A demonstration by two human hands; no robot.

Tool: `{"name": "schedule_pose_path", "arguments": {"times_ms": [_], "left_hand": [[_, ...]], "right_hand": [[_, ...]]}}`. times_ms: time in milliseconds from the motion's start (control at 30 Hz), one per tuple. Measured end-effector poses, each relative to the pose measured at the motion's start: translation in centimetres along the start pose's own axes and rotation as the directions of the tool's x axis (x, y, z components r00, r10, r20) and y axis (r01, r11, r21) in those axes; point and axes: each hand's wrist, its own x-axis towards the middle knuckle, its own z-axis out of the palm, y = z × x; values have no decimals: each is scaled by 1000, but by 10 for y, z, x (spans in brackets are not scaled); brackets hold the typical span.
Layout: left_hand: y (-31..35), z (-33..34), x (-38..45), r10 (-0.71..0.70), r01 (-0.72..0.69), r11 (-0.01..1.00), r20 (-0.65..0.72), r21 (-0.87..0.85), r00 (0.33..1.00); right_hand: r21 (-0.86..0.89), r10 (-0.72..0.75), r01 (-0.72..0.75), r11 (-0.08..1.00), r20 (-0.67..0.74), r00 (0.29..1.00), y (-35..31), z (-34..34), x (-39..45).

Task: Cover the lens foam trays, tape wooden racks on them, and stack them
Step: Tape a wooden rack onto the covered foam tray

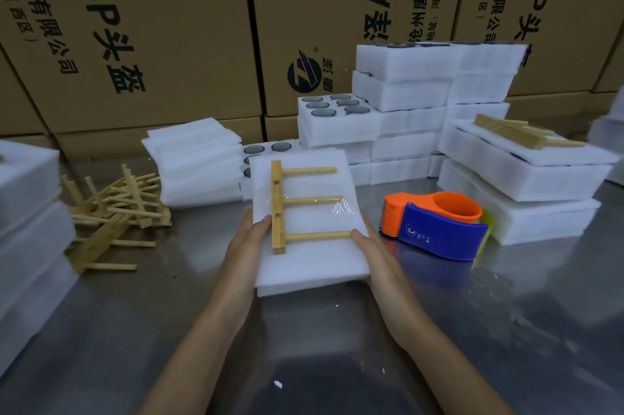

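Observation:
A covered white foam tray [314, 266] is held above the steel table in front of me. On its top lies a wooden rack [278, 208] with three pegs, fixed by a strip of clear tape [324, 205] across the middle peg. My left hand [244, 252] grips the tray's left edge, thumb by the rack's spine. My right hand [371, 255] grips the right edge, thumb at the lowest peg's tip. An orange and blue tape dispenser [435, 228] rests on the table just right of the tray.
A heap of loose wooden racks [111, 215] lies at the left beside foam cover sheets [196, 161]. Open trays with dark lenses [334, 107] and stacked foam trays [422, 93] stand behind. Finished trays with a rack [526, 157] are stacked at right. Cardboard boxes [169, 26] wall the back.

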Motion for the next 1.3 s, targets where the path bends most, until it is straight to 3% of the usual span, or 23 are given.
{"name": "schedule_pose_path", "arguments": {"times_ms": [267, 433, 567, 767, 1033, 1167, 1300], "left_hand": [[-7, 1, -5, -115, 115, 993, 5, -32, 993], [-5, -5, -6, -81, 83, 993, 34, -81, 996], [0, -8, -6, -65, 69, 989, 40, -128, 997], [9, 2, -13, -29, 71, 965, 168, -251, 985], [25, 37, -25, 17, 18, 978, 169, -206, 986], [35, 78, -26, 4, 56, 981, 304, -188, 953], [51, 142, -10, -30, 112, 981, 443, -160, 896]], "right_hand": [[191, 74, -79, 978, 36, 997, 4, -9, 13], [289, 79, -91, 953, 53, 995, 2, -12, 9], [336, 29, -57, 940, 90, 996, -4, -13, 4], [367, -91, 33, 930, 141, 986, -14, -16, -2], [462, -83, 53, 885, 45, 996, -36, -46, -11], [456, -24, 49, 888, -61, 998, -65, -86, -24], [353, -153, 204, 913, -168, 974, -116, -138, -28]]}}
